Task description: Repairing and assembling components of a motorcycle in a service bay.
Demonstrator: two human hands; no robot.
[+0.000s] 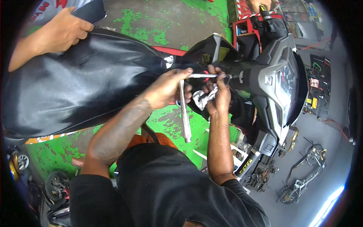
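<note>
A long silver socket wrench (185, 120) has its handle hanging down and a straight extension bar (202, 76) running right toward the scooter's front. My left hand (170, 89) is closed around the corner where handle and bar meet, thumb along the bar. My right hand (220, 90) curls its fingers round the bar's far end, with a crumpled white rag (204, 99) held against its palm. The bar's tip points at the dark panel behind the scooter's front cover (261, 79); whether it seats on a bolt cannot be made out. The black seat (87, 79) stretches left.
Another person's hand (64, 32) rests by the seat holding a dark phone (90, 13). A further hand (260, 3) is at the far handlebar grip (264, 12). The near grip (246, 163) juts out beside my right forearm. Tools hang on the right wall (319, 89); scooter parts (57, 185) lie lower left.
</note>
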